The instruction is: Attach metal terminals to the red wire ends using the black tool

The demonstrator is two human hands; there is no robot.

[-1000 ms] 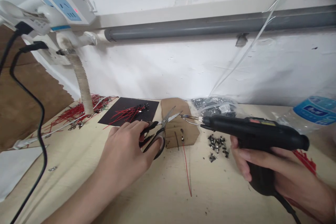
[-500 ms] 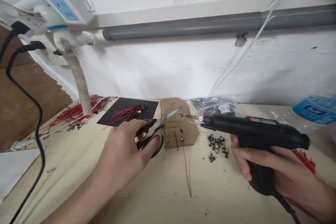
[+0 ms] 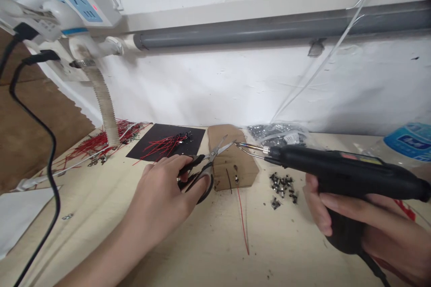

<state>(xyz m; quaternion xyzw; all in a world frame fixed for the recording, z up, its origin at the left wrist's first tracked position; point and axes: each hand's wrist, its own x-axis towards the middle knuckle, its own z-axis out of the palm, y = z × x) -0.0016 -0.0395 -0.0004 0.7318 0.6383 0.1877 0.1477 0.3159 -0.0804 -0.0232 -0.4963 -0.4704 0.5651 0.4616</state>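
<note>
My left hand (image 3: 164,193) lies on the wooden table (image 3: 188,251) with its fingers closed on the black handles of a pair of scissors (image 3: 205,168), whose blades are slightly apart and point up and right. My right hand (image 3: 350,224) grips a black soldering gun (image 3: 340,172) by its handle. The gun's metal tip (image 3: 244,146) hovers just right of the scissor blades, above a brown cardboard piece (image 3: 232,161). A small component with a red wire (image 3: 242,215) sits at the cardboard's near edge.
A black mat (image 3: 188,136) carries red-wired parts; more red wires (image 3: 90,143) lie at the left. Small metal parts (image 3: 283,186) and a bag of them (image 3: 276,132) sit right of the cardboard. A power strip (image 3: 84,6), black cables (image 3: 50,161), a water bottle (image 3: 409,141).
The view has shifted slightly, and the soldering gun sits a little further right in the picture. My left hand stays on the scissors, whose blades look a bit less spread.
</note>
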